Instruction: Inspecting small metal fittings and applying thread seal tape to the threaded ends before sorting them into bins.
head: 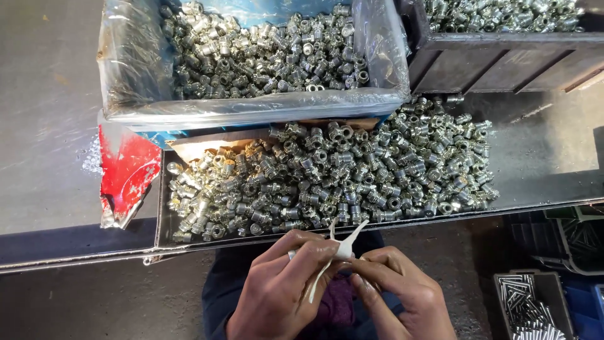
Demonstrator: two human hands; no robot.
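In front of you lies a dark, shallow metal tray (165, 195) heaped with small silvery threaded metal fittings (352, 176). Behind it sits a box lined with clear plastic sheeting (251, 110), also full of such fittings. A torn red scrap of cardboard (126, 179) lies at the tray's left edge on the grey table (44, 126). At upper right you see a dark metal bin (503, 60), and at lower right a small container of thin silvery pins (531, 308).

Grey bench (44, 126) loaded with metal fittings

A loose fitting heap (340, 173) lies at centre; a plastic-lined box (251, 110) of fittings sits at 11 o'clock, a dark bin (503, 60) at 1 o'clock.
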